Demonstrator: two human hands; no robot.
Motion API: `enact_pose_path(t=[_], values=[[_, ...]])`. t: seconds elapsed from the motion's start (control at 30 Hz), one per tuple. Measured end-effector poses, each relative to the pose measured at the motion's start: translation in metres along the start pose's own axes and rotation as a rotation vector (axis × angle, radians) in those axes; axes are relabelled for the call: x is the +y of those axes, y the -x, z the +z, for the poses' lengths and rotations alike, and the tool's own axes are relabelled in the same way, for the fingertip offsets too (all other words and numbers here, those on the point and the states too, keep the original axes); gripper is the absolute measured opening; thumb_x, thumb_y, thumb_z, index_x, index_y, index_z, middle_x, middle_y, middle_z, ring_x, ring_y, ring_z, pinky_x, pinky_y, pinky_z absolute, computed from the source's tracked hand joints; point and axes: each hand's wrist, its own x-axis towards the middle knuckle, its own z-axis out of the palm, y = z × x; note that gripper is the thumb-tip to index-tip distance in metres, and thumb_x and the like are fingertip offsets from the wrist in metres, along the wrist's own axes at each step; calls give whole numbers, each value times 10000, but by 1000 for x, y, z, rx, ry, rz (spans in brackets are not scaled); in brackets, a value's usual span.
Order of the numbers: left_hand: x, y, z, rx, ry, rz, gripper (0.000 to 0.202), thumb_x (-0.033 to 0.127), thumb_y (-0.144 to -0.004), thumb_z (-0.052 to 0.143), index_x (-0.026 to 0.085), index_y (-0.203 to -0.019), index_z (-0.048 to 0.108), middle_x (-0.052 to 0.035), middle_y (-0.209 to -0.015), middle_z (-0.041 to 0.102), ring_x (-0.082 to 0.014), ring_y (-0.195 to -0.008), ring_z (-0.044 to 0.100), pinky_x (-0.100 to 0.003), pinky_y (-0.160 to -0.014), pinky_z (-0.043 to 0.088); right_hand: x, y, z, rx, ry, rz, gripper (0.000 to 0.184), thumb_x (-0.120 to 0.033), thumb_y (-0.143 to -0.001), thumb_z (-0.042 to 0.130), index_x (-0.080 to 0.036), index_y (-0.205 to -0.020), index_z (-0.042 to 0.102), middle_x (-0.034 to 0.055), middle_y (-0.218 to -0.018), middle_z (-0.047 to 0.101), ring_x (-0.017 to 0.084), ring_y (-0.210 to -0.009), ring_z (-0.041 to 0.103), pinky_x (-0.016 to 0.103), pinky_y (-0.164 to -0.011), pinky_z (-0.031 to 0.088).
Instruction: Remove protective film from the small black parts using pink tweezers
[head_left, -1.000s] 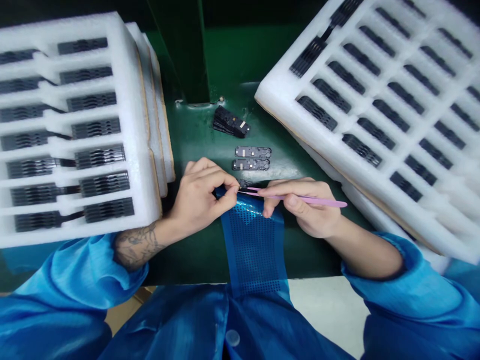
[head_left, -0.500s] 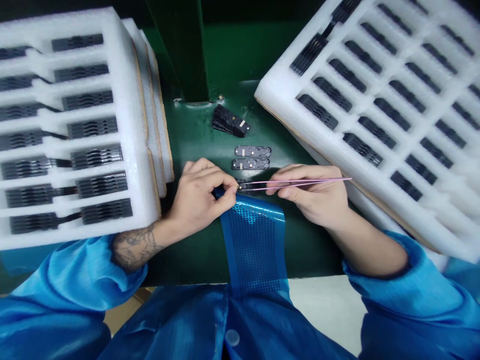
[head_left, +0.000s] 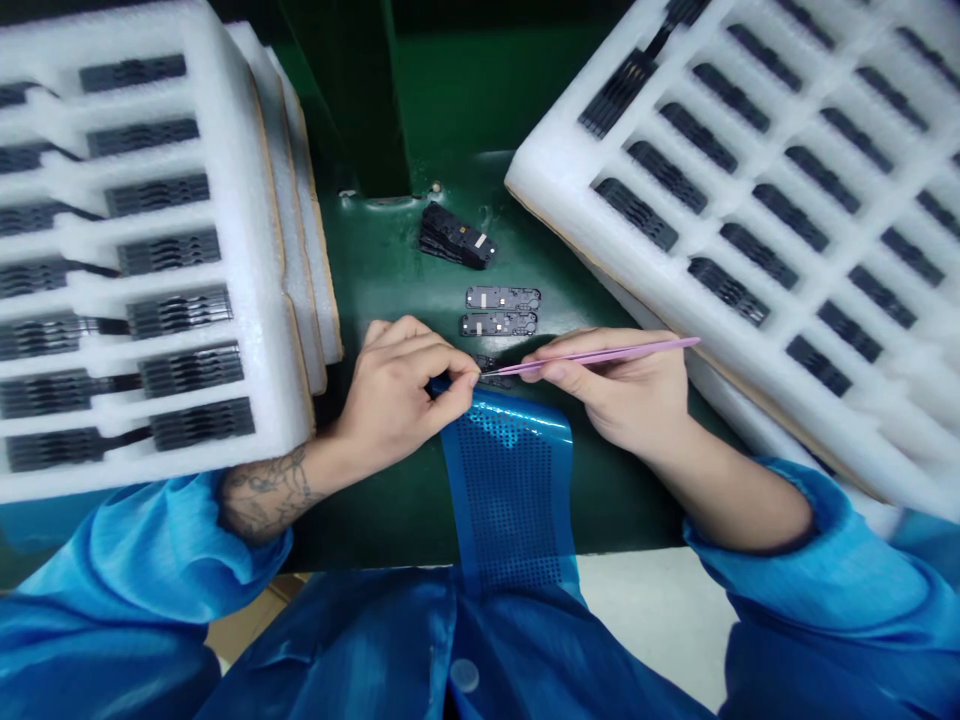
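Note:
My left hand is closed in a pinch on the top left corner of a blue perforated film strip that hangs over the bench edge. My right hand grips pink tweezers, whose tips touch a small dark part lying just above the strip, right by my left fingertips. Two flat black parts lie side by side a little farther back, and a small pile of black parts lies behind them.
A white foam tray with slots full of black parts stands stacked at the left. A larger tilted foam tray with several rows of black parts fills the right. A dark green post rises at the back of the green bench.
My right hand lifted off the blue strip and moved back, turning the tweezers flatter, with their tips now on the small dark part. My left hand kept its pinch.

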Motion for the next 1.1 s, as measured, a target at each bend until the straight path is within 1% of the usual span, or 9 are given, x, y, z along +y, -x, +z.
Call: enact_pose_path(t=[0.37,0.57,0.8,0.93,1.0,1.1], values=[[1,-1,-1,-10,1,-18,124,219,-905,656,224,-798,719,39,-752,719,-151,-771,602,-355,-757,371,-1,-2,0,7,31,5,105,-307,-791,848,-275,-886,815,12,-879,809,215,-794,772,367,-753,659],[2,-1,-1,-18,-3,-13,122,215,-907,655,223,-804,720,39,-751,718,-151,-771,602,-356,-757,365,-1,-2,0,7,33,17,114,-325,-783,854,-274,-877,814,12,-870,809,212,-776,771,361,-735,661],[2,-2,-1,-16,-9,-5,119,218,-908,666,217,-802,722,39,-743,714,-151,-768,600,-353,-753,368,-1,-1,1,2,10,-8,101,-283,-785,853,-271,-878,815,13,-866,808,204,-775,772,343,-737,653],[2,-1,-2,-30,-21,-16,124,223,-917,665,228,-809,725,44,-747,720,-148,-766,603,-359,-758,375,-2,-1,1,26,25,9,89,-319,-794,844,-257,-848,808,20,-825,801,209,-746,767,351,-717,656],[1,0,-2,-31,-51,3,113,232,-925,665,231,-832,729,38,-763,726,-155,-780,604,-363,-753,369,-4,-2,-1,58,48,-8,76,-323,-819,822,-250,-834,802,18,-779,791,197,-705,757,333,-672,650],[-2,3,0,-37,-162,116,69,242,-929,675,249,-916,742,19,-838,735,-176,-828,602,-375,-752,351,-7,-4,-6,103,121,-13,94,-321,-844,800,-233,-809,791,17,-707,771,174,-631,731,292,-580,621]])
